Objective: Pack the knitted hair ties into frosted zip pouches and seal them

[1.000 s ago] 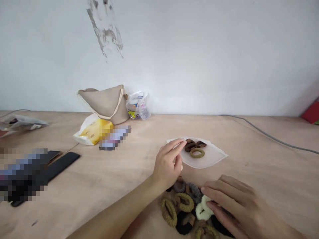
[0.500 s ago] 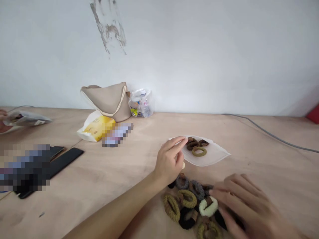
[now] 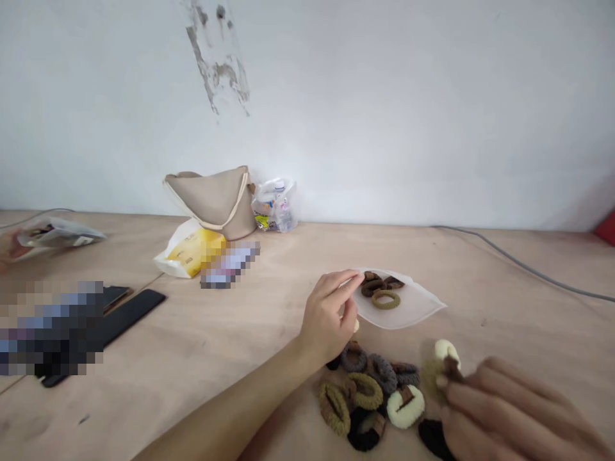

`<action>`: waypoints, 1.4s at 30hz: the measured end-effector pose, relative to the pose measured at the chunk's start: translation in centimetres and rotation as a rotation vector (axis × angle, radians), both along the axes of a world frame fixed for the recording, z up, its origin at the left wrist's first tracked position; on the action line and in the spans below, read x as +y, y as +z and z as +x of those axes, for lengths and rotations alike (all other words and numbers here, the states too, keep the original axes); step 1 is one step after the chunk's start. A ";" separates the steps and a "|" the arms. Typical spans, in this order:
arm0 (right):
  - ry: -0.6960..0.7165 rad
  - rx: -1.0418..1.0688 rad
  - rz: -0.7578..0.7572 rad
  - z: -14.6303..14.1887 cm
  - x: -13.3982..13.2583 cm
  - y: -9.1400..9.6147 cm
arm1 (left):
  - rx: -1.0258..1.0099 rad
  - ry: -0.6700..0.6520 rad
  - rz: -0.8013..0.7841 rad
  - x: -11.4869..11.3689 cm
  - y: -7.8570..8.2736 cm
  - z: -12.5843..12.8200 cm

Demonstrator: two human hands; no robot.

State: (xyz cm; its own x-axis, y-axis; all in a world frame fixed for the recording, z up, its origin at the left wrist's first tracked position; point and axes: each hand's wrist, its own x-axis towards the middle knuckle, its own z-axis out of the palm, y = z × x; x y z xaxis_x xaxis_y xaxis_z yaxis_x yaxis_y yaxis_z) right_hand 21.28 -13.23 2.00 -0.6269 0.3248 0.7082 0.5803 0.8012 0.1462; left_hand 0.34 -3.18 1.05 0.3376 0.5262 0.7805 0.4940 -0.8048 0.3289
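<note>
Right hand (image 3: 512, 410): at the lower right of the frame, blurred, fingers (image 3: 480, 400) closed on a fuzzy cream-and-olive hair tie (image 3: 444, 365).

Left hand (image 3: 327, 317): fingers curled, thumb side down, a small cream scrap (image 3: 356, 326) showing beside the fingers; whether it is gripped cannot be told. Fingertips rest just beside the edge of a clear plastic sheet.

Hair tie pile (image 3: 369, 390): on the table, directly below the left hand and just left of the right hand. Olive, grey, brown, black and cream hair ties lie flat, several touching.

Black hair tie (image 3: 432, 438): partly under the right hand.

Clear plastic sheet (image 3: 403, 304): just past the left fingertips, lying flat on the wooden table (image 3: 192, 339). Three or so brown and olive hair ties (image 3: 379, 288) sit on it.

Left of the left hand: a long black phone-like object (image 3: 132, 317) beside a pixelated object (image 3: 52, 326).

Far side, past both hands: a white-and-yellow plastic bag (image 3: 189, 253), a pixelated packet (image 3: 229, 264), a beige bag (image 3: 209, 202) and a clear bag of bottles (image 3: 275, 206) against a scuffed white wall (image 3: 384, 109).

Right of the hands: a grey cable (image 3: 509, 262) along the table.
</note>
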 end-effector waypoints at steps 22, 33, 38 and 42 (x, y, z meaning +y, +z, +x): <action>0.048 -0.207 -0.173 -5.1 1.9 -1.3 | -0.008 -0.023 0.002 0.2 0.0 -0.1; -0.011 0.061 -0.020 -1.8 1.5 0.4 | -0.017 -0.026 -0.016 0.4 -0.2 -0.2; -0.245 0.179 -0.161 -0.6 3.6 -1.5 | -0.010 -0.033 -0.027 0.2 0.0 -0.1; -0.119 0.085 -0.350 -2.4 3.0 -1.5 | -0.012 -0.035 -0.046 0.3 0.1 -0.1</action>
State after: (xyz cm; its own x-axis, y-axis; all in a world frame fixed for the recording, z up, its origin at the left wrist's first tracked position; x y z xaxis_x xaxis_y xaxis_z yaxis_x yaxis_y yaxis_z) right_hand 18.86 -10.25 0.49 -0.5141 0.6237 0.5888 0.6709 0.7201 -0.1771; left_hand 0.24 -2.92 1.12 0.3475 0.5499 0.7595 0.4615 -0.8054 0.3719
